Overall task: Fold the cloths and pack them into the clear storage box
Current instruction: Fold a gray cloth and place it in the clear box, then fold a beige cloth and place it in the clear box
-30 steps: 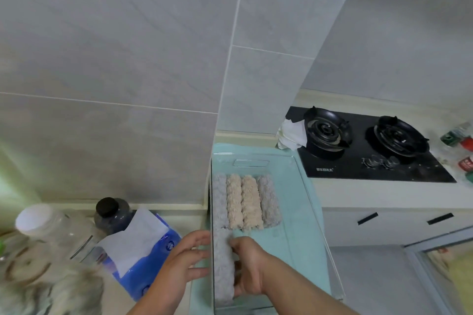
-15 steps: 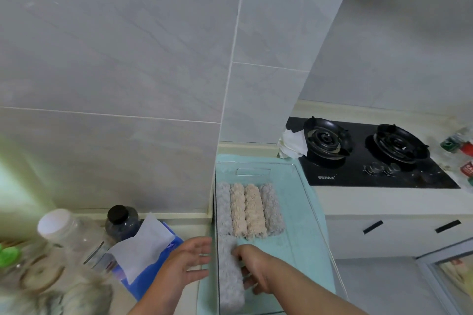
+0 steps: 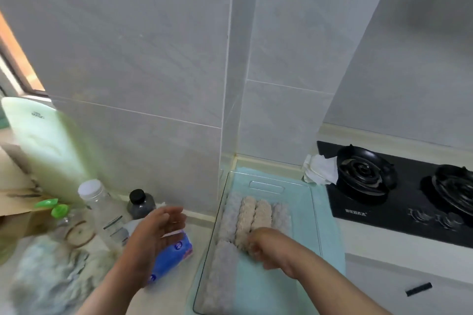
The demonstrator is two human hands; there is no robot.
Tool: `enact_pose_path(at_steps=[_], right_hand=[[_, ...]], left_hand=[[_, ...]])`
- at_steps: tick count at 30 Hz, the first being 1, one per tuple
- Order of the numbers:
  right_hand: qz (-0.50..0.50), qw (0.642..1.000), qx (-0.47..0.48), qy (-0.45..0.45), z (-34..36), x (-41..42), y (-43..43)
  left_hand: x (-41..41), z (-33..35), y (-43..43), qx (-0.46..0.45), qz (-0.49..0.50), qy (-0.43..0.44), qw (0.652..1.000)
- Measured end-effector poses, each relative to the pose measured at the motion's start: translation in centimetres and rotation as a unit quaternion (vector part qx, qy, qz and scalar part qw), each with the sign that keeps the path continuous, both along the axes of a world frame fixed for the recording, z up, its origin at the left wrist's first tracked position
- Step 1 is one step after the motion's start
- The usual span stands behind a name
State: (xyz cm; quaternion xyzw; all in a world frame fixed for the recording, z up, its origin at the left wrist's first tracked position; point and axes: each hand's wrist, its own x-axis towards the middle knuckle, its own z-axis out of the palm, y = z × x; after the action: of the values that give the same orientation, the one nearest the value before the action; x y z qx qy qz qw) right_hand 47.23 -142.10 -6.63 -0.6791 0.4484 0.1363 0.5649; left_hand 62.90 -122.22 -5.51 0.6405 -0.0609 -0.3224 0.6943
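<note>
The clear storage box [image 3: 315, 215] stands on a light teal mat. Across its far half lie several rolled cloths side by side: a grey roll [image 3: 231, 215], two beige rolls [image 3: 263, 215] and another grey roll [image 3: 281, 218]. One more grey rolled cloth [image 3: 220, 276] lies along the box's near left wall. My right hand [image 3: 261, 245] is inside the box with its fingers curled, at the near ends of the beige rolls and apart from the near grey roll. My left hand [image 3: 158, 230] hovers open outside the box, to its left. A blurred pile of unfolded cloths [image 3: 51, 279] lies at the lower left.
A blue tissue pack [image 3: 174, 253] lies under my left hand. Behind it stand a clear jar [image 3: 102, 210] and a dark bottle [image 3: 140, 203], with a pale green container [image 3: 48, 151] further left. A black gas hob [image 3: 399, 186] and a crumpled white cloth [image 3: 320, 169] sit to the right.
My right hand has let go of the near grey roll and moved right toward the beige rolls. My left hand has drawn away from the box to the left. The view has swung left.
</note>
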Motion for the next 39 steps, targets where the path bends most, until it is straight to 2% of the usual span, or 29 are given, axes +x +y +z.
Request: enact_pose_path(at_steps=[3, 6, 11, 13, 16, 19, 22, 26, 32, 35, 39], right_hand=[[0.047, 0.994, -0.025, -0.1, 2.0, -1.0, -0.4], [0.117, 0.969, -0.091, -0.197, 4.0, -2.4, -0.2], [0.2, 0.932, -0.065, -0.296, 5.6, -5.7, 2.8], [0.247, 0.916, -0.051, -0.313, 6.0, -7.0, 4.8], [0.318, 0.888, -0.044, -0.328, 6.6, -7.7, 8.8], [0.381, 0.858, -0.023, -0.344, 7.3, -8.1, 14.5], [0.458, 0.812, -0.015, -0.363, 8.5, -9.6, 20.8], [0.543, 0.749, 0.005, -0.379, 10.4, -12.5, 29.8], [0.641, 0.667, 0.027, -0.379, 11.3, -18.5, 43.9], [0.671, 0.645, 0.045, -0.362, 11.0, -21.9, 51.0], [0.684, 0.638, 0.074, -0.346, 9.8, -25.9, 59.8]], left_hand=[[-2.1, 1.6, 1.5, -0.016, 0.073, -0.035, 0.997], [-5.9, 2.9, 3.8, -0.035, 0.151, -0.077, 0.985], [-15.5, 4.1, 9.1, 0.006, 0.233, -0.097, 0.968], [-19.6, 4.7, 11.6, 0.085, 0.239, -0.143, 0.957], [-24.8, 6.1, 15.5, 0.235, 0.265, -0.221, 0.909], [-29.6, 7.0, 20.3, 0.274, 0.333, -0.223, 0.874], [-34.4, 7.9, 25.3, 0.315, 0.398, -0.228, 0.831], [-41.0, 8.4, 32.5, 0.297, 0.495, -0.215, 0.788], [-51.8, 8.0, 44.5, 0.267, 0.585, -0.182, 0.744], [-57.2, 7.7, 51.1, 0.255, 0.642, -0.167, 0.704], [-63.4, 7.1, 58.4, 0.245, 0.688, -0.153, 0.665]])
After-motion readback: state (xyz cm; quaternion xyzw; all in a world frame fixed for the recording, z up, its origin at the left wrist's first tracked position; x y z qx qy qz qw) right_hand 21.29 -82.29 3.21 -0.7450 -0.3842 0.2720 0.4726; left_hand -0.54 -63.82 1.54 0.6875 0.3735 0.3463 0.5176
